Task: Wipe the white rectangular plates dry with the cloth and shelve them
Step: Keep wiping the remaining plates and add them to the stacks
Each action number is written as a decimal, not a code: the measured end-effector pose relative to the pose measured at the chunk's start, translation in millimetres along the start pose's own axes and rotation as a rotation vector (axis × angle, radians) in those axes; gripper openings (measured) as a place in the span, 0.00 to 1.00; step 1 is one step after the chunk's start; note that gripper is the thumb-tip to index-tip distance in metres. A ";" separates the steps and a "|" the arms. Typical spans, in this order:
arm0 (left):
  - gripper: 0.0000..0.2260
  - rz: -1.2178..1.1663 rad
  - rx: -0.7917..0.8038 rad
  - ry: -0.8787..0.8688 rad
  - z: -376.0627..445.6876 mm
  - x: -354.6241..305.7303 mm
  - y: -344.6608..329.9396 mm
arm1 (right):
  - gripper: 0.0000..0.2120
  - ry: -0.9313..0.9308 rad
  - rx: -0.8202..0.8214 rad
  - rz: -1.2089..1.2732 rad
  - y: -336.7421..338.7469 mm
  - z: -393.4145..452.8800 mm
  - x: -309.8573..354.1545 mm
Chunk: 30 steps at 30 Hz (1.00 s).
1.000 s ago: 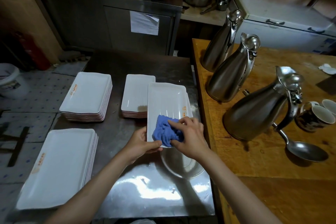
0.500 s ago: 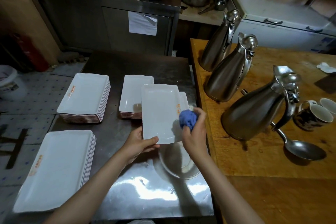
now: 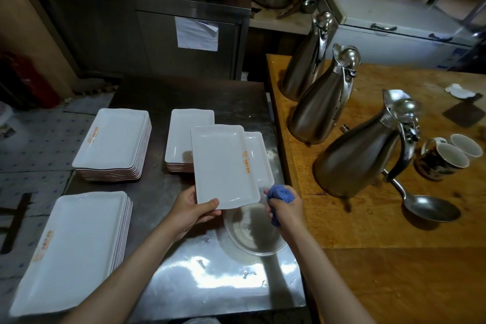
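Plate (image 3: pixel 224 166) sitting in left hand (image 3: pixel 193 209), thumb pinching near edge, held above steel table (image 3: pixel 189 279) near centre. Right hand (image 3: pixel 285 209) staying off plate, balling blue cloth (image 3: pixel 280 193) in closed fist just beside its near right corner. Wiping of this one looking finished, by my guess. Another plate (image 3: pixel 259 158) lying under and right of it, possibly waiting. Three stacks standing left: near-left stack (image 3: pixel 71 252), far-left stack (image 3: pixel 114 143), middle stack (image 3: pixel 184 137). Cannot tell which are dry. Shelving not yet begun.
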<state>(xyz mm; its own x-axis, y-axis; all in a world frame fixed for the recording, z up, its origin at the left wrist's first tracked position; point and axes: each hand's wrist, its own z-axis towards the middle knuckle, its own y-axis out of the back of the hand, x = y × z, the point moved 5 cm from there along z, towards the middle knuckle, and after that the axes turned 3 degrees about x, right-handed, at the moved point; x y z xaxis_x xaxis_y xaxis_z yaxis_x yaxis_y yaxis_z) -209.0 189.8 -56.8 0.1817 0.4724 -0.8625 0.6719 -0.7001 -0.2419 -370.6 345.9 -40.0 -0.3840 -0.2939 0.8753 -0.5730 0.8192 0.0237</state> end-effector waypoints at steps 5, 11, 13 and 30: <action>0.11 0.011 -0.026 -0.001 -1.1 0.8 2.8 | 0.19 -0.068 0.070 -0.097 -0.6 2.8 -18.3; 0.11 0.003 -0.052 0.000 -4.2 1.3 9.7 | 0.16 -0.081 0.053 -0.157 -3.1 6.8 -26.2; 0.11 0.001 -0.060 0.000 -4.5 1.9 11.0 | 0.18 -0.029 0.002 -0.215 -7.7 7.2 -25.4; 0.10 0.003 -0.079 0.007 -4.9 4.0 11.6 | 0.22 0.026 -0.087 -0.357 -8.5 20.7 -43.0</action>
<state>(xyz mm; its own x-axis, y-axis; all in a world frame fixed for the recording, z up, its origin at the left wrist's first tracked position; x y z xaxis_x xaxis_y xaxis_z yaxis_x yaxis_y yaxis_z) -196.9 186.2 -60.9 0.1887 0.4746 -0.8597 0.7260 -0.6569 -0.2033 -364.2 341.4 -87.8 -0.1519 -0.5568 0.8166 -0.6034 0.7066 0.3696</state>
